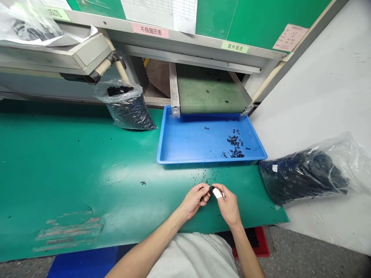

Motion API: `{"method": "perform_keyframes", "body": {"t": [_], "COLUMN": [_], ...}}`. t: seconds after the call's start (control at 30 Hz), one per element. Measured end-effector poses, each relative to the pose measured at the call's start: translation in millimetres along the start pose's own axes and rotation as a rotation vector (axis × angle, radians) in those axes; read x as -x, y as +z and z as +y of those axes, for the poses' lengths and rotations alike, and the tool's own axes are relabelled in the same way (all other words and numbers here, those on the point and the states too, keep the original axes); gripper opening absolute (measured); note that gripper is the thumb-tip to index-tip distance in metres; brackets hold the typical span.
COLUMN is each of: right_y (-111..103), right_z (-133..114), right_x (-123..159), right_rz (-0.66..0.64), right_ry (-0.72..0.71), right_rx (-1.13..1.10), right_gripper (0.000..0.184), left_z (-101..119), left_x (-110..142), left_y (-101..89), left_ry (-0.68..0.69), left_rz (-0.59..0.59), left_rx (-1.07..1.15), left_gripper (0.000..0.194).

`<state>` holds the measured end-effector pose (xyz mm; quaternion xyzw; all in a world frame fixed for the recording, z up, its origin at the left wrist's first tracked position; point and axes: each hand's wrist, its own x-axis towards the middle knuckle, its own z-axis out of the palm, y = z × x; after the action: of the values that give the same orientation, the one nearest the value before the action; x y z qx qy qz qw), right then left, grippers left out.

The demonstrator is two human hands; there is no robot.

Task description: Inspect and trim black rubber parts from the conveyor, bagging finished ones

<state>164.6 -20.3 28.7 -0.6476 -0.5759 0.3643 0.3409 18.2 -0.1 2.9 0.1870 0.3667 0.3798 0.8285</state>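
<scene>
Close pinch on small black part (211, 190) by left hand (195, 200) and right hand (227, 206), above green mat (58, 162), just below blue tray (203, 161); risk of dropping from a slipped grip into loose black bits (203, 175)

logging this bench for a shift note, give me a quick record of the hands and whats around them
left hand: pinching a small black part
right hand: pinching the same part, white wrap on a finger
tray: blue plastic tray, black parts lying in it
bench: green mat, loose black bits just beyond the hands
bags: clear plastic bag left of the tray, clear plastic bag right of it, both holding black parts
belt: green mesh conveyor belt ending over the tray
</scene>
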Motion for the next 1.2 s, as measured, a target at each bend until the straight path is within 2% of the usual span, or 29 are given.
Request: {"method": "perform_keyframes", "body": {"t": [0.2,0.33,0.4,0.53,0.67,0.8,0.93,1.03,1.2], "right_y": [3.1,8.8,9.0,1.4,-5.7,-3.3,2.0,4.6,7.4], "right_z": [-3.6,-0.8,0.3,3.0,10.7,16.5,15.7,14.0,10.6], "right_x": [5.3,6.2,6.5,7.1,5.8,4.7,1.4,-4.9,-14.5], "right_rz": [-0.121,0.028,0.047,-0.125,-0.279,-0.306,-0.206,-0.106,-0.072], "right_ry": [0.046,0.09,0.076,-0.024,-0.044,-0.011,0.026,0.019,-0.054], "right_rx": [0.022,-0.008,0.0,0.114,0.136,0.026,-0.03,0.013,0.154], "right_gripper": [0.013,0.015,0.017,0.014,0.01,0.004,0.005,0.007,0.023], "left_z": [-2.7,-5.9,-7.4,-7.1,-1.9,1.0,-2.4,-7.0,-8.1], "left_x": [-1.1,1.8,3.7,3.9,3.7,5.7,5.3,2.0,-4.7], "left_y": [-1.7,0.4,1.3,-3.3,-12.3,-14.6,-9.2,-3.3,2.0], "left_ry": [0.073,0.025,0.016,0.033,0.159,0.145,0.102,0.032,-0.044], "left_rz": [0.096,0.056,0.037,0.04,-0.115,-0.159,-0.114,-0.07,0.009], "left_rx": [-0.218,-0.24,-0.257,-0.435,-0.775,-0.91,-0.829,-0.653,-0.366], "left_gripper": [0.036,0.042,0.04,0.034,0.035,0.037,0.038,0.041,0.044]}}
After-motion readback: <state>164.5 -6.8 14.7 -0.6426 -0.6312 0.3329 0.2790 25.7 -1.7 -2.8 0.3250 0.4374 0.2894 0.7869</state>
